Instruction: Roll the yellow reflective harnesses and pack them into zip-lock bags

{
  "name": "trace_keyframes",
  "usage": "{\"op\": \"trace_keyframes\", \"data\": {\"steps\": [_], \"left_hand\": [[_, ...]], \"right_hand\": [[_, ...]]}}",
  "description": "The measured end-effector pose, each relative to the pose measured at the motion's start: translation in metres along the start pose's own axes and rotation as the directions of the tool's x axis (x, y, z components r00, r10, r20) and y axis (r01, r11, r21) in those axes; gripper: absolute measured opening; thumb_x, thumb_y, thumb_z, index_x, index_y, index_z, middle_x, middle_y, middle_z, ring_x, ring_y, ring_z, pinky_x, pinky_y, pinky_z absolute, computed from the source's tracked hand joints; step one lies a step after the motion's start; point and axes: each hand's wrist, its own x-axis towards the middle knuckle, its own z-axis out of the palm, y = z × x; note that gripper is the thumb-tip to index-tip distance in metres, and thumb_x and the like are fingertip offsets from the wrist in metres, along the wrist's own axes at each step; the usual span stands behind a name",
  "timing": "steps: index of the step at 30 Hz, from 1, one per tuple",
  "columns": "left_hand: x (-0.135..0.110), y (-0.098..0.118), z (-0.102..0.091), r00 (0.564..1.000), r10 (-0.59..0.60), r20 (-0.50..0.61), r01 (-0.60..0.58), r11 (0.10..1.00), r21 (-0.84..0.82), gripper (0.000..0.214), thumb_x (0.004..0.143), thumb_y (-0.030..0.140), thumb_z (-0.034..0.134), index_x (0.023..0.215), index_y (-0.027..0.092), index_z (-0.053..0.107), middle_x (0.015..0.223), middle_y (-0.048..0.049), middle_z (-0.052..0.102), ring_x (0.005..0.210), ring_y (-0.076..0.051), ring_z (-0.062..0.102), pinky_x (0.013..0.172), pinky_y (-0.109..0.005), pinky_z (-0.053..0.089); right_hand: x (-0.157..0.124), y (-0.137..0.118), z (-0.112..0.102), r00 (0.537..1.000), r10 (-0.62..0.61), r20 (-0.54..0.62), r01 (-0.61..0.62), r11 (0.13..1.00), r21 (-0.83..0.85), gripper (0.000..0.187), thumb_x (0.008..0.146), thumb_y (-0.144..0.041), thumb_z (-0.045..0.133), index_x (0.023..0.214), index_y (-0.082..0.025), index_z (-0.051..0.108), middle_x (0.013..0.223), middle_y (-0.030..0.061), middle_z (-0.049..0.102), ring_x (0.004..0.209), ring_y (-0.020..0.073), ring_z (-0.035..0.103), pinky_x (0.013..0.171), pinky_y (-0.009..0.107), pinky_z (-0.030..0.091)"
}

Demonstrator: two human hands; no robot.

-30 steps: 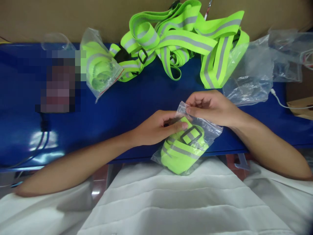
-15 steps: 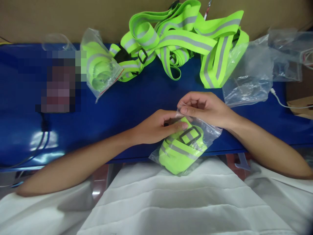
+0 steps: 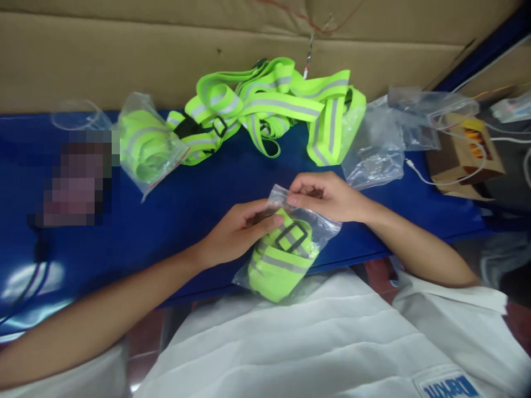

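A clear zip bag (image 3: 321, 225) with a folded neon-yellow reflective strap (image 3: 282, 268) inside is held over the table's front edge. The strap has a grey stripe and a black buckle (image 3: 291, 237) near the bag's mouth. My left hand (image 3: 238, 229) grips the bag's left side, thumb on top of the plastic and fingers behind it. At the upper edge, my right hand (image 3: 326, 193) pinches the plastic between thumb and curled fingers. The left fingertips are partly hidden behind the bag.
Beyond my hands lies a tangle of reflective straps (image 3: 282, 105) on the blue table (image 3: 174, 221). A bagged strap (image 3: 143, 143) sits to its left, with a blurred-out object (image 3: 77, 185) beside that. Clear plastic bags (image 3: 377, 149), a white cable (image 3: 427, 179) and a cardboard box (image 3: 464, 149) are at right.
The camera view has shifted and tilted, so the scene sits further left. My right hand has slid slightly along the bag's top edge, whose corner now stands up. Both hands keep hold of the bag.
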Motion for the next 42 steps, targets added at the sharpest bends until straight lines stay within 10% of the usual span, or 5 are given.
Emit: {"op": "trace_keyframes", "data": {"steps": [11,18,26,36,42], "left_hand": [[-0.004,0.011,-0.010,0.932,0.223,-0.286,-0.148,0.954,0.260,0.044,0.096,0.058,0.072,0.118,0.021,0.079,0.105,-0.0036,0.079,0.086,-0.019,0.072,0.073,-0.025,0.056],[-0.002,0.018,-0.047,0.395,0.878,-0.270,-0.318,0.406,0.857,0.032,0.097,0.030,0.075,0.127,0.024,0.066,0.128,-0.0043,0.068,0.123,-0.026,0.063,0.107,-0.045,0.053],[0.007,-0.009,-0.037,0.727,0.647,0.231,-0.281,-0.027,0.959,0.039,0.097,0.026,0.077,0.134,0.026,0.063,0.144,-0.0159,0.057,0.127,-0.036,0.060,0.103,-0.053,0.045],[-0.005,0.003,-0.019,0.648,0.689,0.324,-0.422,-0.029,0.906,0.025,0.103,0.021,0.067,0.127,0.024,0.063,0.133,-0.0117,0.066,0.120,-0.027,0.064,0.103,-0.047,0.044],[0.006,0.049,-0.049,0.634,0.734,0.244,-0.186,-0.162,0.969,0.020,0.103,0.016,0.059,0.121,0.023,0.065,0.123,-0.0088,0.071,0.110,-0.027,0.069,0.100,-0.048,0.046]], "right_hand": [[-0.008,-0.005,-0.018,0.958,-0.257,-0.131,0.163,0.857,-0.488,0.038,0.110,-0.049,0.053,0.124,-0.017,0.067,0.076,-0.0009,0.065,0.064,0.0090,0.056,0.064,0.020,0.040],[-0.049,-0.017,-0.103,0.879,-0.362,-0.311,-0.106,0.487,-0.867,0.031,0.096,-0.012,0.044,0.108,-0.020,0.072,0.106,0.0069,0.074,0.098,0.0227,0.070,0.091,0.036,0.053],[-0.052,-0.008,-0.113,0.822,-0.427,-0.376,-0.176,0.438,-0.882,0.036,0.091,-0.009,0.042,0.111,-0.020,0.071,0.108,0.0088,0.073,0.103,0.0273,0.069,0.093,0.044,0.055],[-0.018,0.015,-0.074,0.991,-0.072,-0.109,-0.087,0.259,-0.962,0.075,0.097,-0.023,0.059,0.167,-0.022,0.031,0.173,0.0137,0.021,0.161,0.0357,0.023,0.127,0.066,0.025],[0.029,-0.035,-0.066,0.997,-0.040,0.068,0.074,0.199,-0.977,0.061,0.101,-0.052,0.064,0.153,-0.022,0.054,0.165,0.0174,0.039,0.153,0.0413,0.038,0.123,0.068,0.029]]}}
